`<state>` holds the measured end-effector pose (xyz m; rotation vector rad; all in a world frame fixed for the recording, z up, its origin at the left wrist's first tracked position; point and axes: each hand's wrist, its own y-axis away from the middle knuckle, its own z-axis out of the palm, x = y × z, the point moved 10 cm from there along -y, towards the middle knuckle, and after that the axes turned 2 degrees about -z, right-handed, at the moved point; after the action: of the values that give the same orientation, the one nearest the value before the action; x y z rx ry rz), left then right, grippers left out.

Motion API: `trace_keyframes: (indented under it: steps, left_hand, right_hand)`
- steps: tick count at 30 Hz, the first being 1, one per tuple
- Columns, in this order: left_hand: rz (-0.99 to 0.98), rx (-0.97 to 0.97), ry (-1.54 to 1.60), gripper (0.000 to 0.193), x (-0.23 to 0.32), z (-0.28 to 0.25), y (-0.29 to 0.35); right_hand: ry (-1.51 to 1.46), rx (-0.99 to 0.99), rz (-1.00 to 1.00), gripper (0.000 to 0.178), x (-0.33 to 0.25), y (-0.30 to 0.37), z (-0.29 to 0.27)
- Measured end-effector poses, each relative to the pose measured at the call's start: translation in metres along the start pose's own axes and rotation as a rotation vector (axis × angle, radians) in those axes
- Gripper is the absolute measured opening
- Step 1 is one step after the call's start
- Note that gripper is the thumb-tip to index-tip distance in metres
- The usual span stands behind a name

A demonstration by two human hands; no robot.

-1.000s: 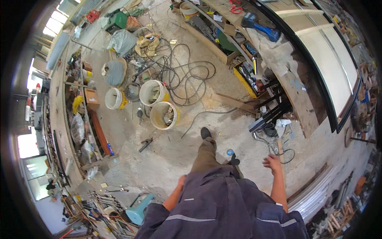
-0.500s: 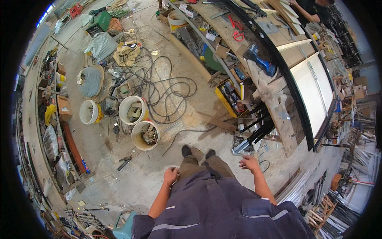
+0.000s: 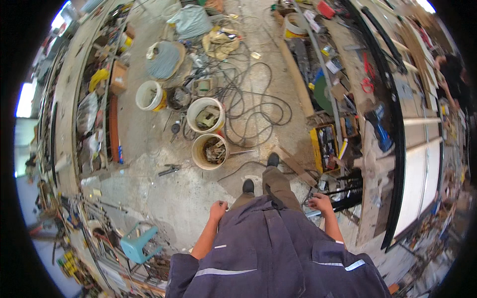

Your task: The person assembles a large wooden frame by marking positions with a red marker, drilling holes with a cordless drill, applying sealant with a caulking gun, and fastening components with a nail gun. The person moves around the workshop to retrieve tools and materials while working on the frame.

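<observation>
My left hand (image 3: 218, 209) hangs by my thigh with its fingers curled in, and I see nothing in it. On the other side, my right hand (image 3: 320, 202) is held loosely with its fingers partly apart and no object in it. It is nearest to some dark metal bars (image 3: 345, 198) beside the right-hand workbench (image 3: 365, 218). Ahead of my feet stand a bucket of scrap pieces (image 3: 215, 151), a second white bucket (image 3: 205, 115) and a third one (image 3: 150, 96). Neither hand touches any of them.
Black cable (image 3: 263, 116) lies looped across the floor. A yellow crate (image 3: 323, 148) stands under the bench, which carries a blue power drill (image 3: 381, 131) and a long black frame (image 3: 399, 164). A teal stool (image 3: 139, 242) is at left. Another person (image 3: 452, 74) is at far right.
I have stepped forward and turned: the buckets, cable and crate sit further right in view, and the teal stool shows fully. Both hands still hang at my sides.
</observation>
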<state>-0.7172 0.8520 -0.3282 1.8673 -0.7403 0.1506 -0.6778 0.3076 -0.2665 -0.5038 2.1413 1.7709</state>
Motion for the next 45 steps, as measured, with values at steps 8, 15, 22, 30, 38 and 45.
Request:
trace_keyframes:
  steps: [8,15,22,30,38,45]
  left_hand:
    - [-0.046,0.173,-0.066,0.045,0.062,0.004,0.034]
    - [-0.074,0.212,-0.014,0.042,0.040,0.011,0.012]
    - [-0.016,0.141,0.000,0.042,0.033,-0.025,-0.023]
    - [0.177,0.061,-0.092,0.041,0.010,-0.078,-0.073]
    - [0.254,0.027,-0.164,0.039,0.003,-0.093,-0.101]
    - [0.245,-0.021,-0.098,0.041,0.027,-0.089,-0.099]
  right_hand:
    - [0.103,-0.161,-0.099,0.052,-0.116,-0.073,0.005]
    - [0.187,-0.045,-0.104,0.055,-0.166,-0.057,-0.009]
    - [0.054,0.056,-0.086,0.059,-0.116,-0.019,0.005]
    - [-0.072,0.023,-0.006,0.035,-0.011,0.023,0.066]
    - [-0.161,0.233,-0.023,0.037,0.013,0.075,0.066]
    - [-0.220,0.238,0.037,0.029,0.034,0.080,0.079]
